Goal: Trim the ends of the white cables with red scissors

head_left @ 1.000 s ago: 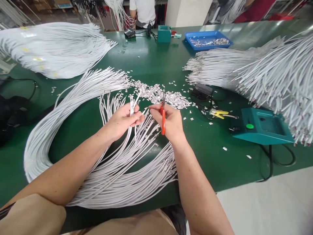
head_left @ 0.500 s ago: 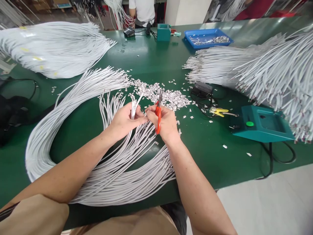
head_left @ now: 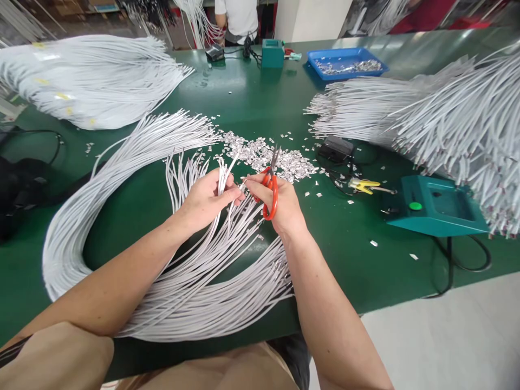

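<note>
My left hand (head_left: 209,197) is closed around a few white cables (head_left: 222,177), whose ends stick up past the fingers. Close by on the right, my right hand (head_left: 282,203) holds red-handled scissors (head_left: 273,192), blades pointing up and away with a small gap between them. The thumb and forefinger of that hand reach toward the left fingertips; whether they pinch anything is too small to tell. A long bundle of white cables (head_left: 174,309) curves beneath both forearms. Beyond the hands lies a heap of small silvery-white pieces (head_left: 264,154) on the green table (head_left: 260,108).
To the right sit a teal machine (head_left: 439,206) with a green button, a yellow-handled tool (head_left: 365,186) and a black adapter (head_left: 336,149). White cable piles (head_left: 459,114) cover the far right, with another stack (head_left: 93,81) far left. A blue tray (head_left: 345,56) stands behind. A person (head_left: 239,21) is across the table.
My right hand has shifted slightly right, and the scissors have turned so that their handles and parted blades show. My left hand stays nearly in place with the cables.
</note>
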{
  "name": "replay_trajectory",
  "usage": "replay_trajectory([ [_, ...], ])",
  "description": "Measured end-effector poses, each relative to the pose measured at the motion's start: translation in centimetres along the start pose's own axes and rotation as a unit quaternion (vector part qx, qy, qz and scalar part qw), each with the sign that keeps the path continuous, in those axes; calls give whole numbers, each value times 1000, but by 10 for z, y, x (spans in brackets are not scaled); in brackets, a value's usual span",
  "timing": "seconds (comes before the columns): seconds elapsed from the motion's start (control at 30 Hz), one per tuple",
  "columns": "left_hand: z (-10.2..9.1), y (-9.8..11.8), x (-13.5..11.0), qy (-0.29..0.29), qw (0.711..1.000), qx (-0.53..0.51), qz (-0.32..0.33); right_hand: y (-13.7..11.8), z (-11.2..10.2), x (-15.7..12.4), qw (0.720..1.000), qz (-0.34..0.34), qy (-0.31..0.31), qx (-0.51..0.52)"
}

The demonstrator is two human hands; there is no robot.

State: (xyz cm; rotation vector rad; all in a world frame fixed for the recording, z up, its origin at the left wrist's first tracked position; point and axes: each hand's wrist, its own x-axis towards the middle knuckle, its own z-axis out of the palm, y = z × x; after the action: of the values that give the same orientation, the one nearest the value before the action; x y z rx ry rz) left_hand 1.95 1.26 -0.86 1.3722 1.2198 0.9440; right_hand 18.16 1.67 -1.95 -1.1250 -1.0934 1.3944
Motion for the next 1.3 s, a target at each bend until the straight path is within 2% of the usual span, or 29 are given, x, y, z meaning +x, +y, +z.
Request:
replay_trajectory([
  [0.1,0,-2,0,17,1000,2,2,-3,2,-2,1000,3,16,-12],
  [0.23,-3,-8,4,77,996,32,21,-7,4,-4,999,6,17,-36],
  [0.3,-5,-11,6,89,995,29,20,-6,4,-4,999,-8,27,-33],
  [0.4,-5,-13,7,82,996,27,8,-4,5,-3,997,-34,68,-20],
  [0.53,-5,-10,4,60,997,43,7,0,6,-3,999,-45,1,-5],
  [0.6,-6,-7,4,23,999,45,-1,3,5,-2,999,-43,-4,-12],
  [0.7,-11,-3,4,-17,999,42,-24,6,3,1,995,-47,81,-32],
  [0.77,-12,-1,4,-6,999,41,-27,7,1,2,987,-61,142,-34],
  [0.83,-12,-1,4,3,999,41,-27,5,0,3,983,-84,162,-11],
  [0.97,-7,-2,2,-20,999,21,-28,-2,-5,1,988,-96,109,47],
  [1.1,-4,-2,0,-72,997,-19,-27,-7,-12,1,996,-79,29,42],
  [1.23,-3,1,-1,-105,991,-73,-49,-8,-11,1,997,-70,6,32],
  [1.3,-2,3,-1,-98,989,-98,-50,-6,-6,0,996,-80,9,37],
])
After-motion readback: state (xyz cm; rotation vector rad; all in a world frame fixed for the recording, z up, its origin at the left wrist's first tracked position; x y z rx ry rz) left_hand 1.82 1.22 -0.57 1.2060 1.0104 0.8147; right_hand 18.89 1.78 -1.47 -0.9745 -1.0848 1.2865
